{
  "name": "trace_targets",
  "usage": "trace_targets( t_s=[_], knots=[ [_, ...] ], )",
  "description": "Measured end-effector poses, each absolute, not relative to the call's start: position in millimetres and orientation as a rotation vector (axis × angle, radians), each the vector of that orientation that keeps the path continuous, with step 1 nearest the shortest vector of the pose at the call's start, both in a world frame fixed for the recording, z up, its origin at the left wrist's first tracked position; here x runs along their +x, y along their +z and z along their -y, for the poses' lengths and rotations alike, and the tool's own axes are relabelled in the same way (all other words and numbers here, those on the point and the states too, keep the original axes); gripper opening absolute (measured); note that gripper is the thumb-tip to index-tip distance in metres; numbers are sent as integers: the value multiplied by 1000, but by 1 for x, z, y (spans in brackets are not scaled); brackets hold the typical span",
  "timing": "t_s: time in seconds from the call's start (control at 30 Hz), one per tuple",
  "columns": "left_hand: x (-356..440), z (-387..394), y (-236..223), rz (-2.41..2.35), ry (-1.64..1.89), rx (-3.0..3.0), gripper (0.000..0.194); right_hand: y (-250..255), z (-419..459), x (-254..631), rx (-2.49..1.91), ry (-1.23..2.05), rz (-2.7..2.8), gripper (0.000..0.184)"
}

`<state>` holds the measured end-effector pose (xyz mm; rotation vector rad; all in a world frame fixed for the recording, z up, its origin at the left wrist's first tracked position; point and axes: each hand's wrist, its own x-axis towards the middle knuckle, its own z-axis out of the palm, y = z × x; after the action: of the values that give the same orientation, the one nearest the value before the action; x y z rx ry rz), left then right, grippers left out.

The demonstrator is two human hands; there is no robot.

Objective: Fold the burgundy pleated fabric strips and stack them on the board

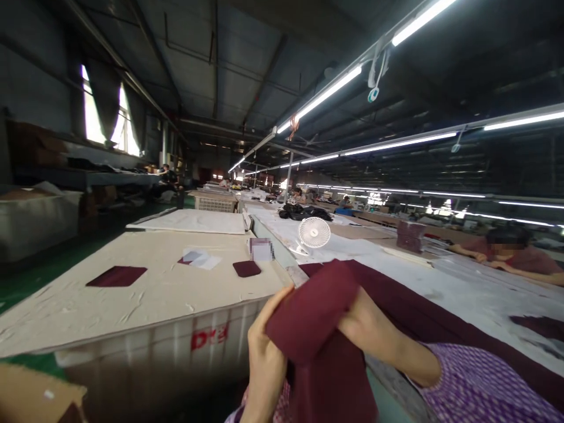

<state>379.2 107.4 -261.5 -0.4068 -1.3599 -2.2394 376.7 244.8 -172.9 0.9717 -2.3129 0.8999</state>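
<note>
A piece of maroon fabric is held up in front of me, folded over at the top, its lower part hanging down. My left hand grips its left edge, thumb along the top side. At the right edge my right hand is closed on the same fabric, its fingertips hidden behind the cloth. More maroon cloth lies along the white table just beyond my right hand. On the cream board to the left rest a maroon cut piece and a smaller maroon piece with rounded corners.
The cream board lies over a white bin. A small white fan stands at the edge of the long white table. White paper pieces lie on the board. Another person leans on the table at right, near a maroon stack.
</note>
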Motion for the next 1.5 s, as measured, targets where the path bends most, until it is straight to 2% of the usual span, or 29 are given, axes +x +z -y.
trace_targets(
  t_s=[0.07, 0.13, 0.23, 0.3, 0.37, 0.43, 0.47, 0.53, 0.6, 0.67, 0.73, 0.8, 0.87, 0.93, 1.03, 1.17, 1.27, 1.5],
  knots=[
    [377, -108, -264, 1320, -2468, -314, 24, -173, -246, 376, 1038, 699, 2253, 14],
    [377, -109, -267, 1363, -2374, -329, 18, -172, -247, 375, 1088, 677, 2224, 16],
    [379, -108, -267, 1419, -1949, -493, 19, -169, -244, 374, 1040, 1137, 2366, 6],
    [380, -108, -265, 1399, -1887, -572, 32, -167, -242, 374, 978, 1318, 2434, 14],
    [377, -110, -263, 1339, -2110, -533, 33, -167, -241, 375, 948, 1165, 2392, 12],
    [373, -112, -264, 1257, -2392, -432, 25, -168, -241, 375, 999, 880, 2295, 5],
    [370, -112, -265, 1227, -2465, -396, 22, -169, -242, 374, 1022, 784, 2255, 8],
    [367, -111, -268, 1224, -2450, -354, 16, -170, -243, 372, 1022, 853, 2289, 11],
    [367, -106, -268, 1279, -2346, -351, 9, -170, -243, 368, 899, 1132, 2414, 8],
    [370, -102, -264, 1323, -2406, -365, 12, -169, -243, 364, 783, 1315, 2513, 19],
    [374, -101, -258, 1260, -2660, -375, 20, -167, -243, 361, 726, 1290, 2553, 24],
    [376, -104, -254, 1067, -2967, -375, 22, -166, -243, 358, 710, 1171, 2563, 27],
    [376, -108, -252, 893, -3130, -387, 22, -167, -245, 354, 712, 1105, 2552, 32],
    [374, -110, -253, 796, -3179, -365, 22, -169, -250, 350, 716, 1169, 2504, 34],
    [371, -107, -255, 742, -3185, -268, 19, -167, -259, 349, 682, 1188, 2317, 27],
    [370, -102, -255, 725, -3195, -292, 20, -154, -265, 362, 883, 744, 2181, 14],
    [373, -102, -254, 724, -3212, -360, 21, -145, -262, 369, 1045, 575, 2303, 19],
    [373, -101, -258, 809, -3210, -420, 15, -147, -267, 361, 860, 980, 2491, 22]
  ],
)
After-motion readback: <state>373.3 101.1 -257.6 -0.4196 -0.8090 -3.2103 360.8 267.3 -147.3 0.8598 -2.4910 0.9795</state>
